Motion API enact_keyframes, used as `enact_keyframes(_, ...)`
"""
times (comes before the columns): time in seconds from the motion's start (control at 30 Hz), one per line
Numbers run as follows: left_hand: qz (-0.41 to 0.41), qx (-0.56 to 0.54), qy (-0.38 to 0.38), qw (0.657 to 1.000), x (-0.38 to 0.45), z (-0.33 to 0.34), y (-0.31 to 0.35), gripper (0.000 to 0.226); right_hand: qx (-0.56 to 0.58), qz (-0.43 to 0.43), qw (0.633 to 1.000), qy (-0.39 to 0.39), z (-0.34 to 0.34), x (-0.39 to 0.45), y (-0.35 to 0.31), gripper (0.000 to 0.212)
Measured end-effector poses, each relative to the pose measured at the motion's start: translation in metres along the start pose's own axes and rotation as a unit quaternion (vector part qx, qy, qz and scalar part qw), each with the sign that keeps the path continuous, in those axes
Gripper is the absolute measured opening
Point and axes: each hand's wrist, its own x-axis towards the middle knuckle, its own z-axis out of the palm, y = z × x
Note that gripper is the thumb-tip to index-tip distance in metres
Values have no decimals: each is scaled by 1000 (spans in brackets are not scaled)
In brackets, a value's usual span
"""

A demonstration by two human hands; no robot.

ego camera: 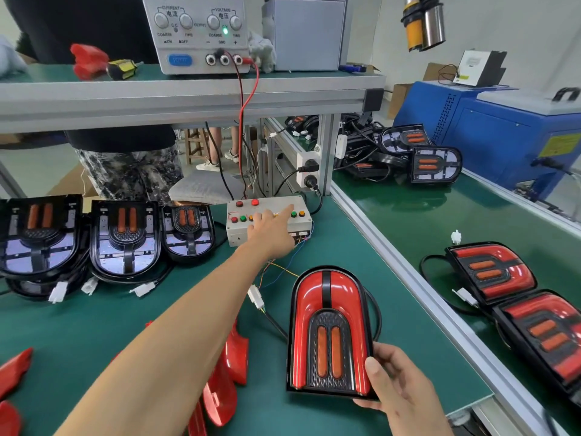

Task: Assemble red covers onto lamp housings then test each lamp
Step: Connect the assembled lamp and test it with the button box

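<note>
A lamp with its red cover fitted [328, 328] lies on the green mat, its cable running to a white connector [256, 297]. My right hand [396, 388] grips its lower right corner, thumb on the rim. My left hand [270, 229] reaches over the grey test box [267, 220], index finger stretched out onto its top near the green button, the other fingers curled. Three uncovered lamp housings [125, 237] stand in a row at the left. Loose red covers [226, 382] lie near the front edge under my left forearm.
A power supply [198, 33] sits on the shelf above, red and black leads dropping to the test box. Two covered lamps [490, 272] lie on the right conveyor, more housings [434, 165] farther back beside a blue machine [503, 133]. A person stands behind the bench.
</note>
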Motion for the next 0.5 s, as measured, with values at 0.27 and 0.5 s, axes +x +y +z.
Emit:
enact_keyframes(0.27,187,-100,-60,975,-90,-40,-38,19,59,26,997,50,9,2,-9,15)
enact_keyframes(0.5,221,78,-58,970,-123,-31,-74,24,38,50,994,87,15,0,-19,22)
